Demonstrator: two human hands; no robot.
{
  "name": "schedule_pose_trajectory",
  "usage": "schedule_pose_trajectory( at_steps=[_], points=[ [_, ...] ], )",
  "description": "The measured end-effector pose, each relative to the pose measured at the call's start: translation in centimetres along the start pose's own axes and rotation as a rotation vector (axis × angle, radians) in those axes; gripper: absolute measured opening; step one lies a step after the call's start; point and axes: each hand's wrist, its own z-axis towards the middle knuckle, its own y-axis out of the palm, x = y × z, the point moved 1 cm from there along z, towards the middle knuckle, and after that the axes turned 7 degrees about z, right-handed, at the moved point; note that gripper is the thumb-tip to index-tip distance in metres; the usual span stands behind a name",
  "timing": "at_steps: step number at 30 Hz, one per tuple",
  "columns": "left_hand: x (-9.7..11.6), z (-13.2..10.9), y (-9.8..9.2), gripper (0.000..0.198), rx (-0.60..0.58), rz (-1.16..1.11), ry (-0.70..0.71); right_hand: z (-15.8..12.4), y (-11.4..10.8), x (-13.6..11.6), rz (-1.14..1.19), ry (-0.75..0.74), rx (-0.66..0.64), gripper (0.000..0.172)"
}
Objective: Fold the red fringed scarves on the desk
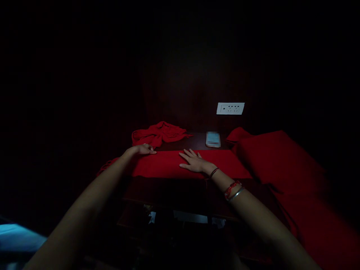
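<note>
In the head view, a strip of red cloth, laid flat on a dark tabletop, with loose strands toward the left end and a larger spread of red fabric just beside the right end. Left hand at the far edge, toward the left; cannot tell whether pinching it or only resting there. Right hand palm down near the middle, fingers spread, nothing gripped; apart from the left. Behind, a crumpled red cloth and a small pale object, blurred out. Likely soft, limp and light; probably not fragile, though apt to wrinkle or slide on the smooth-looking surface. Best taken by the straight far edge, at two well-separated points, to keep taut; less wisely by the strands, likely to tangle. Cannot tell, in such dim light, whether joined to the fabric on the right.
</note>
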Motion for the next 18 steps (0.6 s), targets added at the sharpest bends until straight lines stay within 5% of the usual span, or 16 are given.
schedule_pose_trajectory(
  at_steps=[4,10,15,18],
  points=[
    [-0.5,-0.6,-0.8,0.05,-0.076,-0.032,-0.027,-0.2,1.6,0.4,-0.047,0.006,-0.036,0.07],
    [0.1,-3.0,-2.2,0.043,-0.088,-0.505,0.201,-0.3,1.8,1.4,-0.076,-0.007,-0.012,0.071],
    [-1.8,-3.5,-3.3,0.045,-0.305,-0.28,0.092,-0.5,1.8,1.4,-0.087,-0.015,0.006,0.07],
    [-3.0,-3.8,-5.1,0.041,-0.152,-0.108,0.074,-0.6,1.9,1.5,-0.093,-0.016,0.012,0.069]
  ],
)
